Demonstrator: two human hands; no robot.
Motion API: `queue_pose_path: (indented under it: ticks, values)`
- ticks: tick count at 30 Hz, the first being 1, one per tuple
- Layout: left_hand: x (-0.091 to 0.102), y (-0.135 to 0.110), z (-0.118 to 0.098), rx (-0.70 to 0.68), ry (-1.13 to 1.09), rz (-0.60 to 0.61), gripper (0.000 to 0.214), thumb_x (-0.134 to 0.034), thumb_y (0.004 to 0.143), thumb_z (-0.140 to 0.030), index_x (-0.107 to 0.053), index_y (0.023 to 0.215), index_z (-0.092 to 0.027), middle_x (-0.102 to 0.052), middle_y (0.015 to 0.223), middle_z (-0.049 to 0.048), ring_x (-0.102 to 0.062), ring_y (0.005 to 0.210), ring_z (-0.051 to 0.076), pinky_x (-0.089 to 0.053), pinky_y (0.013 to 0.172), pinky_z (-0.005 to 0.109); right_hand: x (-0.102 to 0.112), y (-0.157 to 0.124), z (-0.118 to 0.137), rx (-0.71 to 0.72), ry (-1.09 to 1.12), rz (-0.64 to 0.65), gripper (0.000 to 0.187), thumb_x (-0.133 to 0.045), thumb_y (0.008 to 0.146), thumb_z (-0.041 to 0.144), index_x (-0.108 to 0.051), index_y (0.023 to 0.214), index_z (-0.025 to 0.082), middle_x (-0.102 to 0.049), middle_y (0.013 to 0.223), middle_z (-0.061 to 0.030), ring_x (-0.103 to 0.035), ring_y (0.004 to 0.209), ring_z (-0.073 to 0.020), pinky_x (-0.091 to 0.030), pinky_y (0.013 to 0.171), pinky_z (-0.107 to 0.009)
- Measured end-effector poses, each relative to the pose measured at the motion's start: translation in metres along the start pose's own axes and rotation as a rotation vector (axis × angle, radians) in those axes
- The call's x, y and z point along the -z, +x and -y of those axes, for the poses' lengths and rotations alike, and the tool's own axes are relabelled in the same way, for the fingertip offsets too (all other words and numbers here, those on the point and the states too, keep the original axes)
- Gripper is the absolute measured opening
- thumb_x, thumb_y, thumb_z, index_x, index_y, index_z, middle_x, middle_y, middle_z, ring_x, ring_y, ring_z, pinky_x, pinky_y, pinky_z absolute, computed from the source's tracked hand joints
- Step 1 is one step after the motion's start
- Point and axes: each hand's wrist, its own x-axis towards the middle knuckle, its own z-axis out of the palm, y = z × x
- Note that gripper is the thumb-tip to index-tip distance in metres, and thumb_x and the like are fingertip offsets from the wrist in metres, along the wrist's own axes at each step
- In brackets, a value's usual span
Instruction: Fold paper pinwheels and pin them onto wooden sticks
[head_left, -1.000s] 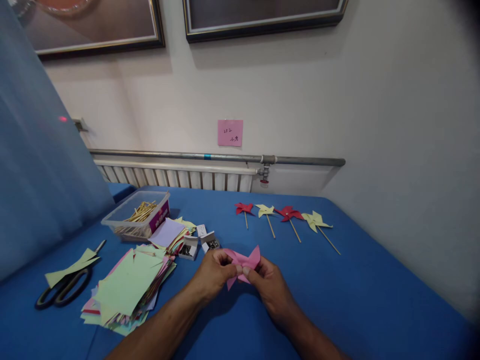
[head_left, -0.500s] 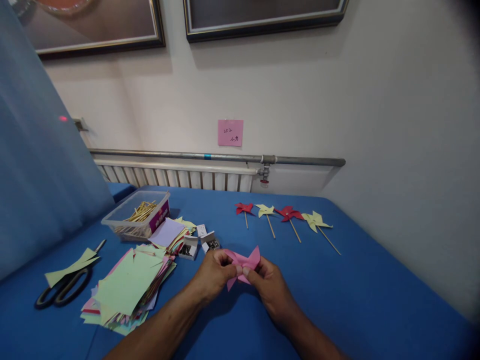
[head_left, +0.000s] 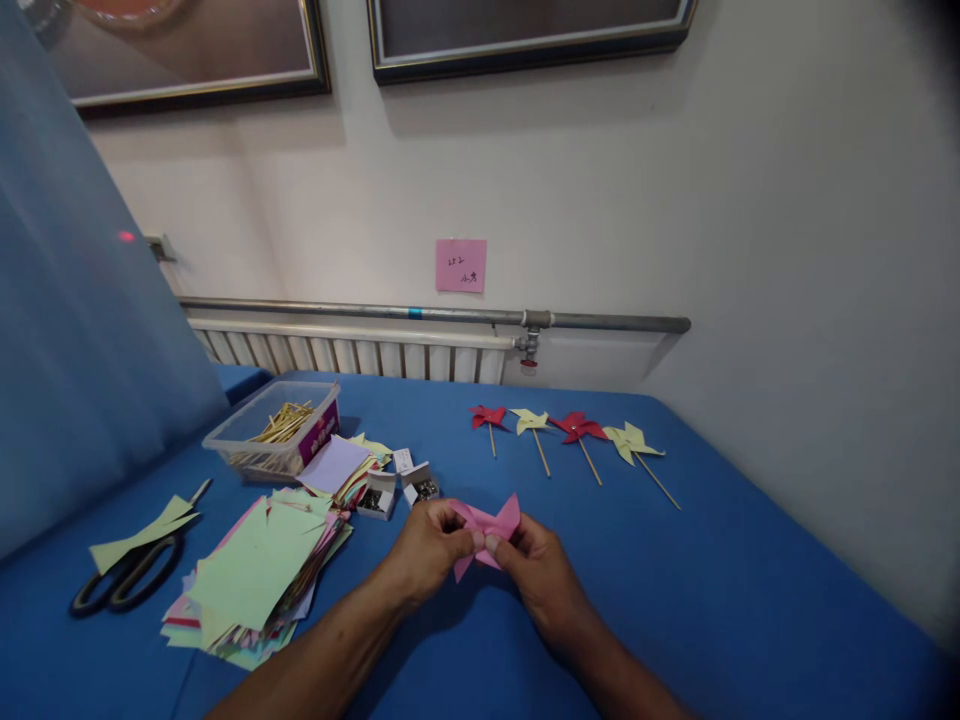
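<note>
Between my hands is a pink paper pinwheel, its pointed blades folded in toward the middle. My left hand pinches its left side, thumb near the centre. From the right, my right hand grips it too, and the two thumb tips almost meet over the centre. No stick shows on the pink one; its underside and the fingers behind it are hidden. Two small white boxes of metal pins, a left box and a right box, stand open just beyond my left hand.
Several finished red and yellow pinwheels on sticks lie in a row at the back right. Left of my hands are a stack of coloured paper, a clear tub of sticks, and black-handled scissors under pale green paper scraps.
</note>
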Motion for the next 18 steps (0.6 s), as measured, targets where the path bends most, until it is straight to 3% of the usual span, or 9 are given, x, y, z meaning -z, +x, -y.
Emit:
queue_pose_path:
  ticks: [10, 18]
  values:
    - [0.0001, 0.0012, 0.0054, 0.000, -0.004, 0.005, 0.039, -0.094, 0.059, -0.044, -0.073, 0.072, -0.014, -0.063, 0.066, -0.0002, -0.050, 0.061, 0.011, -0.038, 0.063, 0.026, 0.0001, -0.0003, -0.0005, -0.011, 0.026, 0.001, 0.041, -0.086, 0.077, 0.051, -0.080, 0.101, 0.018, -0.081, 0.096, -0.0085, -0.074, 0.091, -0.0276, -0.057, 0.085, -0.040]
    - [-0.0002, 0.0022, 0.0061, -0.024, -0.026, 0.008, 0.037, -0.094, 0.060, -0.042, -0.078, 0.078, -0.012, -0.066, 0.068, 0.0009, -0.052, 0.061, 0.011, -0.039, 0.063, 0.025, -0.0019, 0.0005, 0.0047, 0.009, -0.014, -0.018, 0.037, -0.085, 0.077, 0.048, -0.078, 0.095, 0.017, -0.080, 0.090, -0.0066, -0.072, 0.085, -0.0249, -0.056, 0.080, -0.037]
